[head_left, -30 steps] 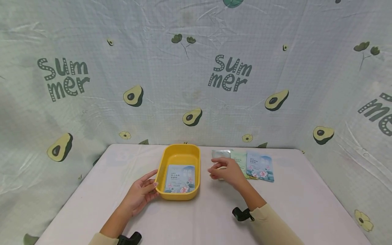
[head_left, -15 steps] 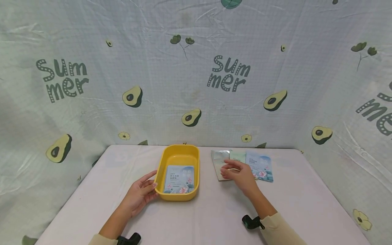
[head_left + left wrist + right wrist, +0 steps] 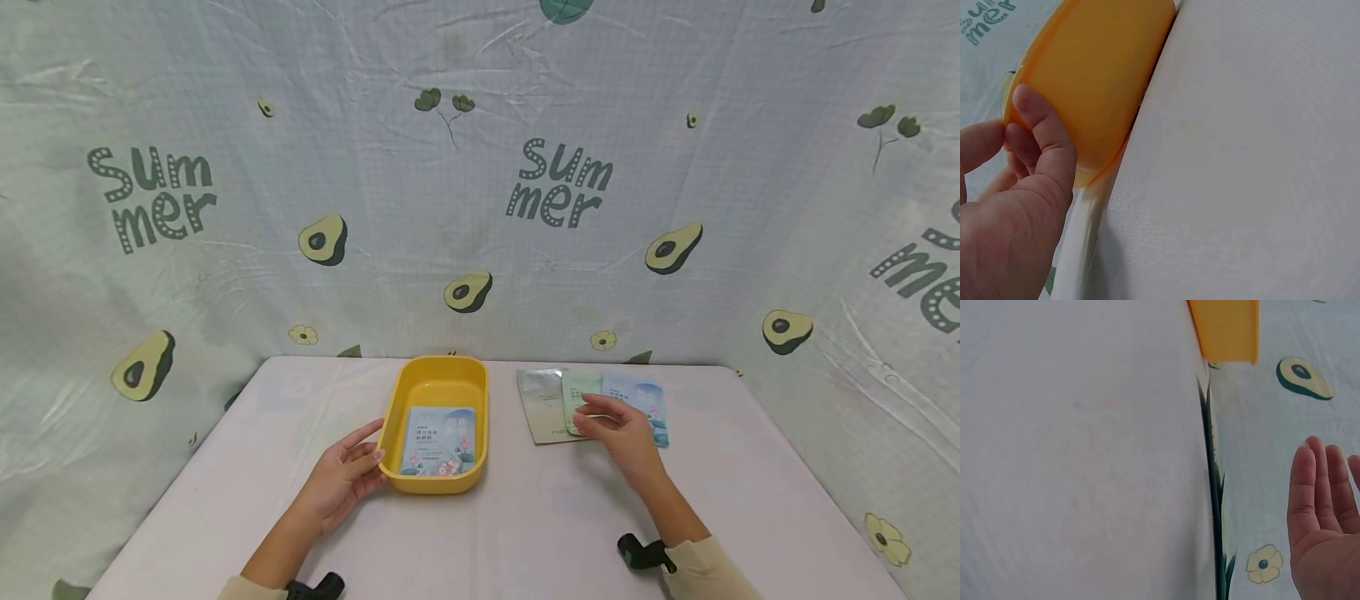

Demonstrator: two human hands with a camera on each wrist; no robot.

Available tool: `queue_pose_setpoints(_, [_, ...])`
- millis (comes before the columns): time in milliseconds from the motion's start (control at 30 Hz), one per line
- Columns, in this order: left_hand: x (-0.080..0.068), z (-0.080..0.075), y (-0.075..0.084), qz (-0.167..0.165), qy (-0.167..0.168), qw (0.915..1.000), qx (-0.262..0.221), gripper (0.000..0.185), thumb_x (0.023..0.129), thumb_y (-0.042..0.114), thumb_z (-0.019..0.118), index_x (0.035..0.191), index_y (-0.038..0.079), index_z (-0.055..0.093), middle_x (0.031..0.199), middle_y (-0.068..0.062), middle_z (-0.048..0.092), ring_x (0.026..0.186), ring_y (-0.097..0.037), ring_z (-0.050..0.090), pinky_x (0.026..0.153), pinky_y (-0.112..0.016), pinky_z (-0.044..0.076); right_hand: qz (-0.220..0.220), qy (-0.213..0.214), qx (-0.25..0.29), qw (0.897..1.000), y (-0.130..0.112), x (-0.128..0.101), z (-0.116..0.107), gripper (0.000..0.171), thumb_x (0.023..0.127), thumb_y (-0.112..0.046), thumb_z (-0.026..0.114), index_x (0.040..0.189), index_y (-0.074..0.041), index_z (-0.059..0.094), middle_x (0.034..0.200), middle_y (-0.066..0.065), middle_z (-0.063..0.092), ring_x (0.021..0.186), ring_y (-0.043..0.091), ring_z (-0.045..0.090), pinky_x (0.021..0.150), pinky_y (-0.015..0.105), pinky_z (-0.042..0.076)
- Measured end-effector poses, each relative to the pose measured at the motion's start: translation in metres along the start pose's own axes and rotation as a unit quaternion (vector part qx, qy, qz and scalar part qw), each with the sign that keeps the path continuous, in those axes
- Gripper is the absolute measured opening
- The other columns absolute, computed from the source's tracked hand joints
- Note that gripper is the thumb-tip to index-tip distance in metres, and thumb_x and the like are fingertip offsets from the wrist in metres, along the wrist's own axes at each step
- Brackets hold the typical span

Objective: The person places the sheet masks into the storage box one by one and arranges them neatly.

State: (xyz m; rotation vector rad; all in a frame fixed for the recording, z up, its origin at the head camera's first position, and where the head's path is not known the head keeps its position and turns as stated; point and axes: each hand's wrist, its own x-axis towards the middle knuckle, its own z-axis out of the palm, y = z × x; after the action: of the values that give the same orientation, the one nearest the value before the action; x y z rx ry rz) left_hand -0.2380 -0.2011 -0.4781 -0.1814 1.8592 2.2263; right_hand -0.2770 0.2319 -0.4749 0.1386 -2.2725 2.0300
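Observation:
My left hand (image 3: 341, 483) grips the near left rim of a yellow plastic tray (image 3: 483, 417); in the left wrist view its thumb presses the tray's edge (image 3: 1054, 37) with the fingers behind. Inside the tray lies a pale blue flat packet (image 3: 438, 442) printed with pink flowers. My right hand (image 3: 626, 437) hovers over a row of overlapping packets: a silvery one (image 3: 542, 404), a light green one (image 3: 576, 387) and a blue flowered one (image 3: 651, 404). It partly hides the green and blue packets. In the right wrist view, the fingers (image 3: 1322, 487) are straight, holding nothing.
A white-covered table (image 3: 517, 533) carries everything. Behind and beside it hangs a cloth (image 3: 390, 183) printed with avocados and lettering. Black cameras (image 3: 645, 552) are strapped to both wrists.
My right hand has moved right from the silvery packet, across the green one, towards the blue one, uncovering the silvery packet. My left hand and the tray have stayed put.

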Motion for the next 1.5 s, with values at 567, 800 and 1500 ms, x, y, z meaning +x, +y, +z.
queue_pose_setpoints(567, [0.0, 0.0, -0.001, 0.003, -0.006, 1.0, -0.006, 0.064, 0.102, 0.003, 0.058, 0.16, 0.012, 0.033, 0.11, -0.003, 0.057, 0.089, -0.015, 0.063, 0.08, -0.026, 0.06, -0.045, 0.078, -0.114, 0.989, 0.003, 0.001, -0.044, 0.051, 0.092, -0.033, 0.078, 0.13, -0.001, 0.066, 0.11, -0.01, 0.072, 0.099, -0.008, 0.066, 0.084, 0.009, 0.054])
queue_pose_setpoints(800, [0.0, 0.0, -0.001, 0.002, -0.003, 1.0, -0.005, 0.063, 0.102, 0.004, 0.058, 0.16, 0.013, 0.034, 0.11, -0.003, 0.058, 0.091, -0.016, 0.064, 0.081, -0.027, 0.06, -0.039, 0.108, -0.155, 0.981, 0.003, 0.003, -0.061, 0.049, 0.093, -0.04, 0.074, 0.128, -0.007, 0.068, 0.121, 0.003, 0.073, 0.097, -0.01, 0.063, 0.082, 0.008, 0.053])
queue_pose_setpoints(1500, [-0.001, 0.001, -0.001, 0.003, 0.0, 1.0, 0.001, 0.064, 0.102, 0.004, 0.059, 0.16, 0.013, 0.034, 0.111, -0.003, 0.057, 0.09, -0.015, 0.064, 0.079, -0.026, 0.06, -0.018, 0.128, -0.217, 0.968, 0.005, 0.028, -0.1, 0.062, 0.095, -0.047, 0.07, 0.14, -0.005, 0.06, 0.142, 0.019, 0.059, 0.128, 0.035, 0.057, 0.082, 0.0, 0.042])
